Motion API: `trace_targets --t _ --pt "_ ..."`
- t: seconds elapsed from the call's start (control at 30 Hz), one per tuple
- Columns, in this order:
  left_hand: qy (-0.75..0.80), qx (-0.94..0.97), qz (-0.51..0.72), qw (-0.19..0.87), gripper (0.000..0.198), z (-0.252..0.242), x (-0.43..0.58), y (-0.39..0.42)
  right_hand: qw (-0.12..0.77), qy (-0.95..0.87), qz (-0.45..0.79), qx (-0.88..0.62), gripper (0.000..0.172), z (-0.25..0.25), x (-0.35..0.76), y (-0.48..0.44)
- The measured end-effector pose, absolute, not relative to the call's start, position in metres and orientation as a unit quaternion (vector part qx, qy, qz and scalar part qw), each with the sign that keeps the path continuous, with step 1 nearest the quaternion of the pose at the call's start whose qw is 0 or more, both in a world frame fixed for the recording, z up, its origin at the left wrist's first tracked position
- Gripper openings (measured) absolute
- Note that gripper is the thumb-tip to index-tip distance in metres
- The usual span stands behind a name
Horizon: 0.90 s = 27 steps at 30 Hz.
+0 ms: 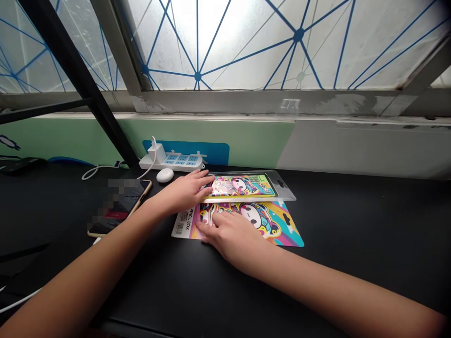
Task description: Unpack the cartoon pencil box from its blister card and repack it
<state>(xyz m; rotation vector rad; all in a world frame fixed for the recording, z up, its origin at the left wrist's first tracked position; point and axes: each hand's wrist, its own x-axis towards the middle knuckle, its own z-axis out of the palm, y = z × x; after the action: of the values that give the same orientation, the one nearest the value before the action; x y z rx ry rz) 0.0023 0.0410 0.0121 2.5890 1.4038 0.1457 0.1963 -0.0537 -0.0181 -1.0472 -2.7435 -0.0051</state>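
Observation:
A clear plastic package (286,191) with a colourful pencil box (260,185) in it lies flat towards the back of the black desk. My left hand (188,190) rests on its left end, palm down with fingers spread. In front of it, partly under the package's near edge, is a bright printed backing card (291,232) that reads "PENCIL BOX" and shows a cartoon character. My right hand (234,237) lies over the card's near left part, fingers apart and slightly bent, touching the print. Neither hand is wrapped around anything.
A phone (120,209) lies left of my left forearm. Behind it are a round white case (165,175) and a white power strip (176,162) with a charger (157,153) plugged in. A black slanted post (88,89) rises at the left; a window runs along the back.

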Motion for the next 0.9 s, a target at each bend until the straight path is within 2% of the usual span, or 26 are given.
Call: trace_targets --t 0.5,0.77,0.9 --pt "0.468 0.877 0.025 0.106 0.052 0.011 -0.001 0.045 0.164 -0.929 0.101 -0.317 0.033 -0.019 0.208 -0.045" --pt "0.435 0.891 0.054 0.115 0.047 0.015 -0.005 0.049 0.174 -0.926 0.105 -0.319 0.032 -0.019 0.210 -0.046" --pt "0.450 0.888 0.069 0.066 0.057 0.016 0.004 0.039 0.182 -0.924 0.102 -0.319 0.031 -0.020 0.210 -0.045"
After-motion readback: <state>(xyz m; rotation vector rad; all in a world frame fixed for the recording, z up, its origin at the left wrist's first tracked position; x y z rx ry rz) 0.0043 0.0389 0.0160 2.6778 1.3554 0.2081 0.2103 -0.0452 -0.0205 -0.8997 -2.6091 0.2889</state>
